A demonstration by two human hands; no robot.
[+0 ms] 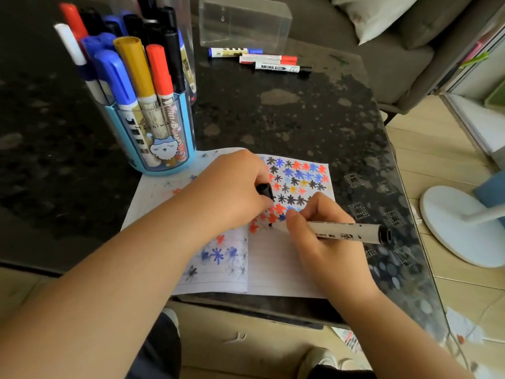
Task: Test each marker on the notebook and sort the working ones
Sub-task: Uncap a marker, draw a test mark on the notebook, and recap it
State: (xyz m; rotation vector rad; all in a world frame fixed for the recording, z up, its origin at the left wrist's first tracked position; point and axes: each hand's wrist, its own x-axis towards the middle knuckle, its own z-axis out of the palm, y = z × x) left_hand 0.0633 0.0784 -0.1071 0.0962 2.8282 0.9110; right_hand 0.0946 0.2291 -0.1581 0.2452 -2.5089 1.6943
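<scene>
My right hand (322, 236) has its grip closed around a white black-ink marker (344, 231), barrel nearly level, tip touching the right page of the open notebook (276, 269) just below the rows of coloured star marks. My left hand (232, 192) rests on the notebook, its grip curled around the marker's black cap (264, 190). The blue pen holder (155, 138), full of markers, stands touching the notebook's far-left corner. Three capped markers (259, 59) lie together on the far tabletop (300, 110), beside a clear plastic box (244, 23).
</scene>
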